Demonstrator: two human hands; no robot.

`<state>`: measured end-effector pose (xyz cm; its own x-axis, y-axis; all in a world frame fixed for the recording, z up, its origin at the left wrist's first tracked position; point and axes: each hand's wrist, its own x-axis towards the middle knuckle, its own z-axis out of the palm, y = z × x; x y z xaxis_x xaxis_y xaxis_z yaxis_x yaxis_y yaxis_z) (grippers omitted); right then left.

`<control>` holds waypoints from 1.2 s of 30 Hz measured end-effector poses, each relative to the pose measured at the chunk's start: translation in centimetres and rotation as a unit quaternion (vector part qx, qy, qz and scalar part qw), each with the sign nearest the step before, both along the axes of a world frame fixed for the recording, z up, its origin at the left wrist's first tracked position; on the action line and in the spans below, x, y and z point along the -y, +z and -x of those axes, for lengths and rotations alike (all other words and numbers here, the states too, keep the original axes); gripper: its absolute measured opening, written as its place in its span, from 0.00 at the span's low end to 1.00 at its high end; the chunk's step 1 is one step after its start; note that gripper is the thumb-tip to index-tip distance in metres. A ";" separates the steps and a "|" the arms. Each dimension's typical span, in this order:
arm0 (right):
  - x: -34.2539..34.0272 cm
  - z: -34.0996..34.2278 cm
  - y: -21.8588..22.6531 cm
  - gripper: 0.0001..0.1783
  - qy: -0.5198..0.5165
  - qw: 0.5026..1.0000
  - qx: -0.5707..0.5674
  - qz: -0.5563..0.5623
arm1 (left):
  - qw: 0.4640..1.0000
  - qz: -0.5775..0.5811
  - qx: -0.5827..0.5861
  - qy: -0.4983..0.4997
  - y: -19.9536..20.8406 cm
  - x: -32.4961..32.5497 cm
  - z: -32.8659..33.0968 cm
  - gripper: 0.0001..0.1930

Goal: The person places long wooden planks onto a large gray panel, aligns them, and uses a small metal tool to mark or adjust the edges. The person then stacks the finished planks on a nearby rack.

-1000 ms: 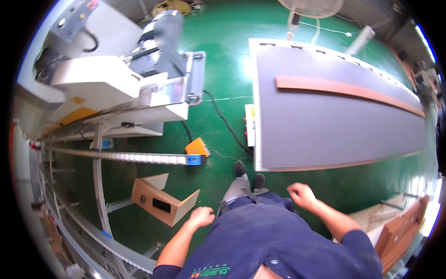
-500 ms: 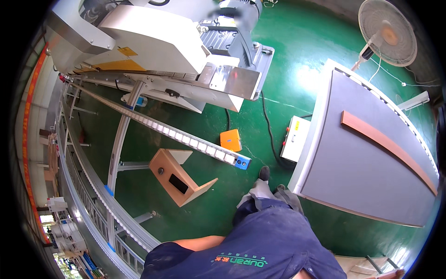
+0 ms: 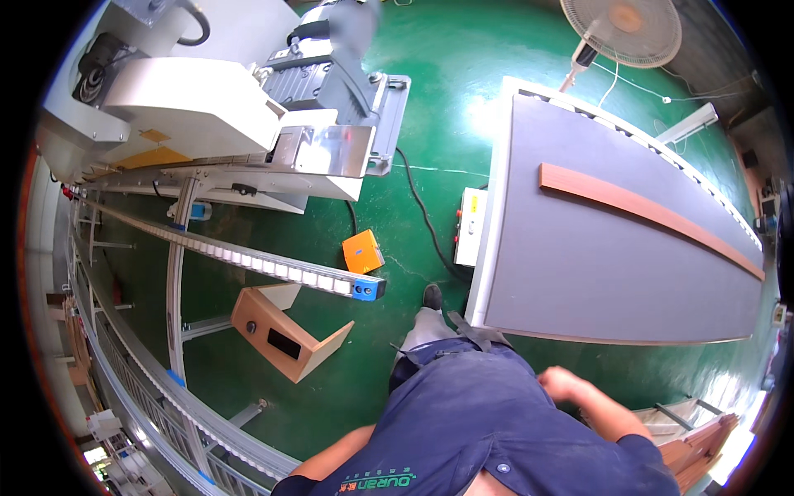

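On the grey-topped counter [image 3: 612, 285]: one long brown board [image 3: 645, 212] lies flat toward the far side, running toward the right end; neither hand is on it.
Footing: the step in hand seems to be moving about or standing rather than handling. It would go best with the elbows tucked and the one visible shoe [image 3: 432, 296] kept off the black cable [image 3: 423, 213] and away from the rail's tip.
Right grip [image 3: 562, 384]: held beside the waist, just short of the counter's near edge; blurred, the fingers perhaps loosely curled. I see nothing in it but cannot tell how far it is closed.
Right arm: elbow bent out, forearm angled inward to the body.
Left forearm [image 3: 339, 453]: slants down and outward from the shirt; the left grip is out of sight, so its state cannot be told.
Green floor, left of the shoe: an orange box [image 3: 362, 251] beside the blue-ended roller rail [image 3: 281, 268], and a tan wooden stand [image 3: 275, 332].
Farther off: a white machine housing [image 3: 198, 95] at upper left and a fan [image 3: 624, 29] beyond the counter.
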<state>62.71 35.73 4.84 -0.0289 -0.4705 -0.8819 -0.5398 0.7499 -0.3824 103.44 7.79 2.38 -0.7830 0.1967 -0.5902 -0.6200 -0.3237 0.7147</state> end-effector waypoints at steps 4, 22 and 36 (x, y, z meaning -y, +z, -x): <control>2.7 9.0 0.4 0.13 -0.297 0.902 -0.142 0.280 | 0.913 0.294 0.024 -0.284 5.1 6.9 10.9 0.14; 10.0 16.6 -5.5 0.25 -0.187 0.734 -0.480 0.442 | 0.628 0.745 0.162 0.155 2.1 21.5 26.9 0.15; 10.2 16.4 -5.1 0.26 -0.185 0.752 -0.474 0.419 | 0.620 0.731 0.149 0.243 1.1 21.9 26.0 0.12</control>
